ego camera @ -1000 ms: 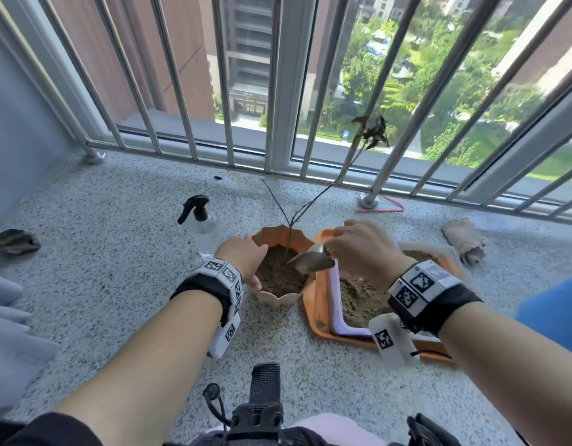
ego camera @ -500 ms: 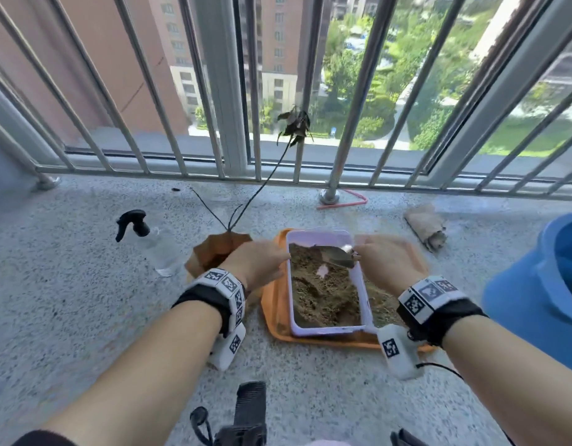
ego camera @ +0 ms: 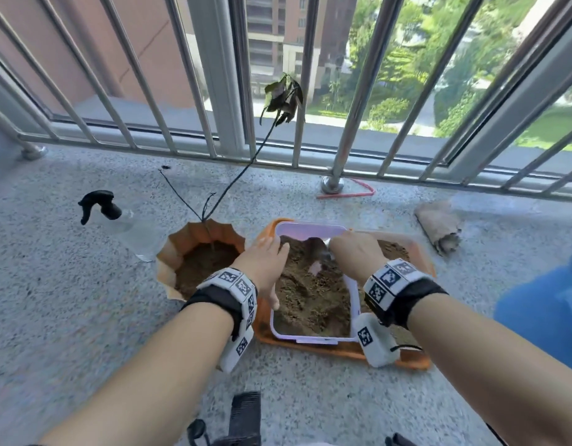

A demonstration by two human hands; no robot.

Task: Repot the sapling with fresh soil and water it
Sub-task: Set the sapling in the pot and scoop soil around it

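One sapling (ego camera: 236, 175) is standing in one scalloped orange pot (ego camera: 194, 239), its thin dark stem rising from the soil and leaning away from the person toward the railing (ego camera: 352, 101), with wilted leaves at the tip. Just right of the pot, one lilac soil tub (ego camera: 310, 230) is sitting inside one orange tray (ego camera: 342, 352). The left hand (ego camera: 265, 265) is resting on the tub's near-left rim, fingers (ego camera: 273, 244) relaxed and fairly straight, holding nothing. The right hand (ego camera: 355, 255) is curling its fingers over the tub, gripping one metal scoop (ego camera: 326, 244) that is mostly hidden. One spray bottle (ego camera: 117, 220) is lying left of the pot, and one rolled cloth (ego camera: 439, 226) is lying well right of it.
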